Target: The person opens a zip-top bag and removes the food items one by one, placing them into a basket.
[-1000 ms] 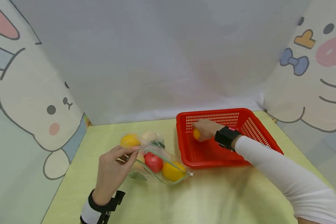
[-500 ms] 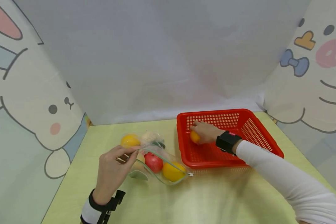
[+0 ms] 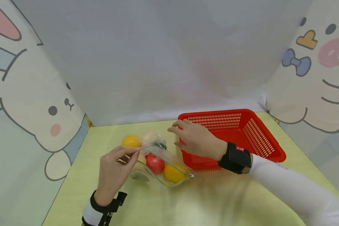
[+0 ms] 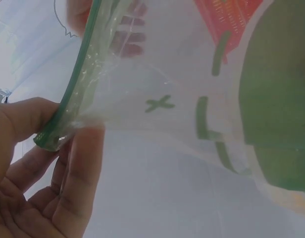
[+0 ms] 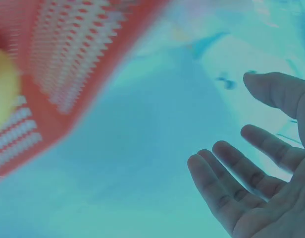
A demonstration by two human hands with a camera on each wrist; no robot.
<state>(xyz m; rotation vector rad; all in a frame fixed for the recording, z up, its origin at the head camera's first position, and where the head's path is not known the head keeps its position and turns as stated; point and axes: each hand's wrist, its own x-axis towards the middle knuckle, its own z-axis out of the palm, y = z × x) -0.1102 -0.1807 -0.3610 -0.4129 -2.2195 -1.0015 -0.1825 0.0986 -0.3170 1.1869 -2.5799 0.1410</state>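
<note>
My left hand (image 3: 117,171) pinches the green-edged mouth of a clear zip bag (image 3: 170,185) between thumb and fingers. In the left wrist view the bag's film (image 4: 157,79) stretches away from the fingertips. Inside the bag lie a red round fruit (image 3: 155,164) and a yellow fruit (image 3: 174,173), with another yellow fruit (image 3: 131,142) behind. Over the left rim of a red basket (image 3: 254,138), my right hand (image 3: 200,139) is spread with nothing in it. A yellow-orange round fruit (image 5: 3,89) shows in the basket in the right wrist view, mostly hidden from the head view.
A whitish lump (image 3: 151,138) and a dark green item (image 3: 160,145) lie at the back of the bag. The pale green table (image 3: 197,204) extends in front. A white wall (image 3: 169,62) rises behind, with cartoon-printed panels at both sides.
My right hand has let go of the orange fruit in the basket and moved left and toward me, its fingers spreading. The left hand and the bag have stayed put.
</note>
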